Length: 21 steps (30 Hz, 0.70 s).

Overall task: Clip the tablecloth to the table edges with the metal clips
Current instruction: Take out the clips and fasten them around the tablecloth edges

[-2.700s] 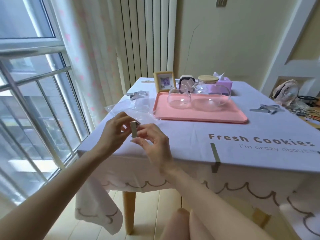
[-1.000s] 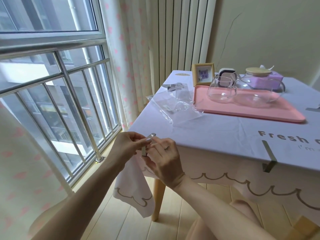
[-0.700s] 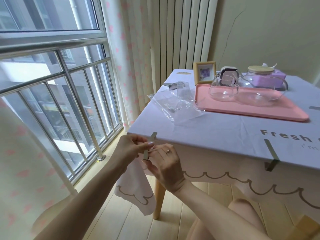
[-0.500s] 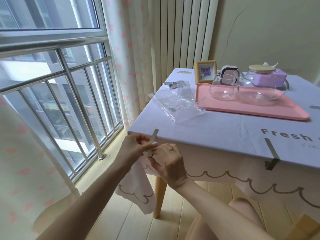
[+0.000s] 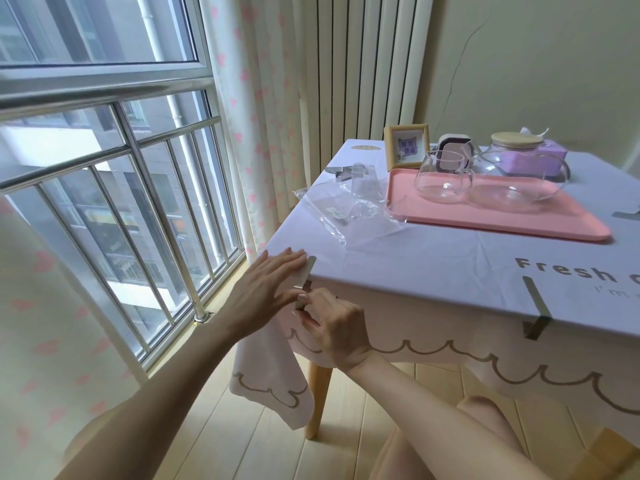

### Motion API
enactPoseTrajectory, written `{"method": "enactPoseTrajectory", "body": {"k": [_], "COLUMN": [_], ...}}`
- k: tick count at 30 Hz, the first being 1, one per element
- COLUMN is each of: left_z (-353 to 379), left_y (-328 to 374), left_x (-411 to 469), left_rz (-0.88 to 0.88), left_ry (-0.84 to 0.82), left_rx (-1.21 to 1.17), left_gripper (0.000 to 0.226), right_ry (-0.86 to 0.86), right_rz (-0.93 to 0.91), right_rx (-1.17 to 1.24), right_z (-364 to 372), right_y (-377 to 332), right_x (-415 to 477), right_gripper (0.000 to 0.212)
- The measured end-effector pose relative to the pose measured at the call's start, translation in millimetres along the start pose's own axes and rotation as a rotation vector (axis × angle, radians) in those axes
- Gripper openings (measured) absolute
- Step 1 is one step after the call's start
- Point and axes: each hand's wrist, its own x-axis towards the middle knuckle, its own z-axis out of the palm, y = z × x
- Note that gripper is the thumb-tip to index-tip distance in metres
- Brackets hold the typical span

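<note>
Metal strip clip (image 5: 309, 268) on smooth lilac tablecloth (image 5: 433, 265) edge: L hand (image 5: 266, 289) fingers straight, pressing; R hand (image 5: 336, 327) fingers pinch clip.

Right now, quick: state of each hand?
Left hand: open, fingers flat on the tablecloth corner against the metal clip.
Right hand: closed, pinching the metal clip's lower leg.

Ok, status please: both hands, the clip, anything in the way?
Left hand flat, pressing clip onto tablecloth at near corner. Right hand pinches clip below the edge. Plastic bag lies farther in, not blocking.
</note>
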Motion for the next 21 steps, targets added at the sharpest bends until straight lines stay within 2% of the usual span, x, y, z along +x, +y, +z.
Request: {"method": "enactPoseTrajectory", "body": {"k": [8, 21], "left_z": [3.3, 8.0], "left_y": [3.6, 7.5], "left_x": [-2.4, -2.8], "left_rz": [0.035, 0.021], "left_ry": [0.065, 0.150], "left_rx": [0.110, 0.124], "left_gripper": [0.069, 0.059], "right_ry": [-0.045, -0.046], "right_rz": [0.022, 0.053], "right_rx": [0.066, 0.079], "right_z": [-6.7, -12.0], "right_y": [-0.3, 2.2], "right_x": [5.4, 12.6], "right_gripper": [0.016, 0.016]}}
